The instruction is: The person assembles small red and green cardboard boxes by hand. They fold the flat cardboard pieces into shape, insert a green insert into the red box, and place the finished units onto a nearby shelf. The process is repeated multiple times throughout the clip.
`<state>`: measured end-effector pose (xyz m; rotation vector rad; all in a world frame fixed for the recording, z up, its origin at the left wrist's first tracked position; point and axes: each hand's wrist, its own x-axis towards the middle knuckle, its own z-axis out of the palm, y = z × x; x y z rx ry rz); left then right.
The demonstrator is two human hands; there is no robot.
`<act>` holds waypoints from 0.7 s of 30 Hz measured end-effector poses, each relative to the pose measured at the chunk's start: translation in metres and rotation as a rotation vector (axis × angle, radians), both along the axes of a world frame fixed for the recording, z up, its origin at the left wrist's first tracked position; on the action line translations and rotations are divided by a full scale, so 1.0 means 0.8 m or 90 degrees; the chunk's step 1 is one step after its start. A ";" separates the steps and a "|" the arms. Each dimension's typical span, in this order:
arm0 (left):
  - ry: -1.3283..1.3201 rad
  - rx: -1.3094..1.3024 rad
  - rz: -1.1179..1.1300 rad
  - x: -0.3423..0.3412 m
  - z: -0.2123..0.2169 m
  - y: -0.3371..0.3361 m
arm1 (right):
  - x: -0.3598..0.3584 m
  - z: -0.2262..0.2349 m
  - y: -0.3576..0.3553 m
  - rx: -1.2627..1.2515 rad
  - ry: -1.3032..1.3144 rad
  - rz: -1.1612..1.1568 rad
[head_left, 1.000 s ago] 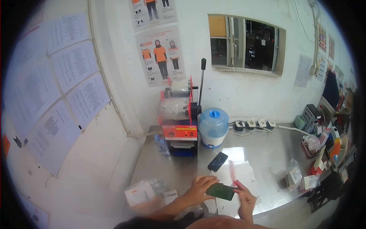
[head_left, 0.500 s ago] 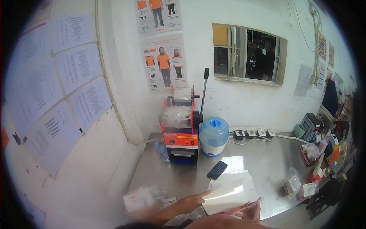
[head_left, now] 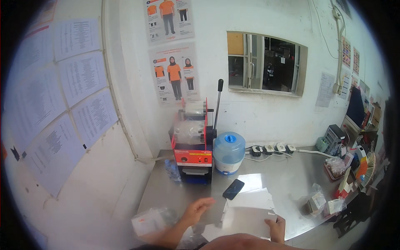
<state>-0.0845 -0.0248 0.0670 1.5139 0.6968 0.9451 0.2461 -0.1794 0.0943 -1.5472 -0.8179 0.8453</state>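
Observation:
White sheets of paper (head_left: 246, 221) lie on the metal table at the front, partly hidden below by my own body. My right hand (head_left: 276, 228) pinches the right edge of a sheet, thumb on top. Just left of the papers, my left hand (head_left: 197, 211) hovers with its fingers stretched out and nothing in it. A black phone (head_left: 233, 189) rests by the papers' upper left corner. More white paper (head_left: 254, 200) lies beyond the held sheet.
A red and black sealing machine (head_left: 193, 160) with a long lever stands at the back, beside a blue water jug (head_left: 228, 152). Plastic-wrapped white packages (head_left: 146, 223) sit left of my left forearm. Wrapped boxes (head_left: 316, 203) are on the right. A power strip (head_left: 273, 149) runs along the wall.
My left hand has lifted off the paper and moved left. My right hand, blurred before, now grips the sheet's right edge. The whole view has shifted slightly.

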 end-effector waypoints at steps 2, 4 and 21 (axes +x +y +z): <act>-0.054 -0.069 -0.048 0.011 0.009 -0.013 | -0.024 0.023 0.010 0.004 -0.203 -0.037; -0.057 -0.116 -0.148 0.065 0.000 -0.039 | -0.069 0.017 0.024 0.015 -0.399 -0.077; -0.410 -0.529 -0.066 0.106 0.066 -0.076 | -0.132 0.028 0.006 0.310 -0.584 0.164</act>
